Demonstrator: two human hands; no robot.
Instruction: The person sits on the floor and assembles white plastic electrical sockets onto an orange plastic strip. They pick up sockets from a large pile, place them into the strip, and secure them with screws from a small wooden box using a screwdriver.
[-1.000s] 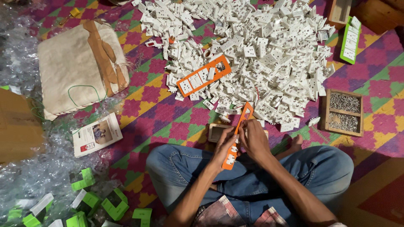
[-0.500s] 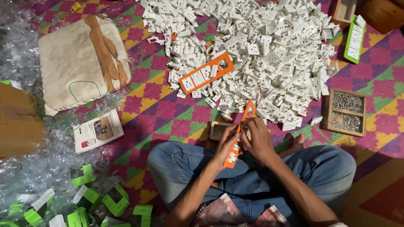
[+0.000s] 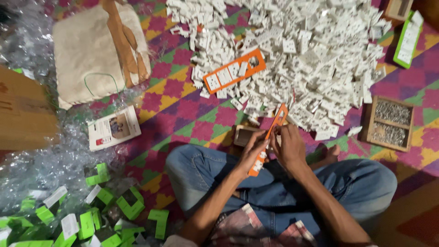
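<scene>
Gripping a long orange strip over the lap, the left hand and right hand meet, fingers clenched around its middle; forearms angle inward; white plastic pieces lie heaped just beyond.

Dim, warm indoor light, brightest on the heap of white plastic parts ahead of me, corners falling into shadow, soft glare on the crinkled clear wrap, my fingers slightly motion-blurred, edges mildly bowed.
</scene>
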